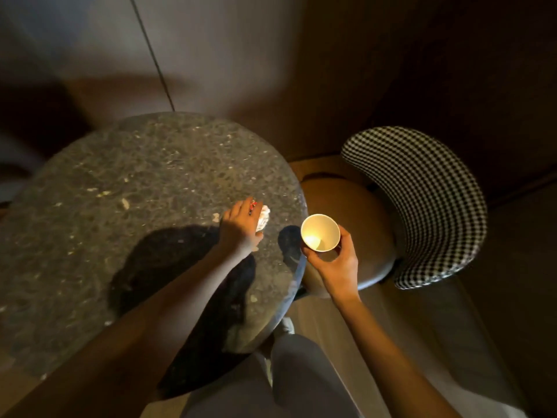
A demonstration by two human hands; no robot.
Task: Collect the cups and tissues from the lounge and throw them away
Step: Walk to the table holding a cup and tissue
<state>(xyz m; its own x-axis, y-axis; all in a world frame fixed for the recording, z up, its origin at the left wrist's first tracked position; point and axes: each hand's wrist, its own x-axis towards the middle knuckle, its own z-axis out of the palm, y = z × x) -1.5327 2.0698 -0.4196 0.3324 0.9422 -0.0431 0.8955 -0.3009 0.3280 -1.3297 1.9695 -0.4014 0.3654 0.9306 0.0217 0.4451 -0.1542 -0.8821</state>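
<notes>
A crumpled white tissue point(263, 218) lies on the round dark speckled table point(126, 212) near its right edge. My left hand point(239, 226) covers it from the left, fingers curled around it and touching it. My right hand point(334, 263) holds a white paper cup point(320, 233) upright from below, just beyond the table's right edge. The cup's inside looks empty and is brightly lit.
A chair with a black-and-white checked backrest point(422, 206) and a round brown seat point(355, 212) stands right of the table. Small white scraps point(125, 203) dot the tabletop. A pale wall is behind the table. My legs point(301, 378) are at the bottom.
</notes>
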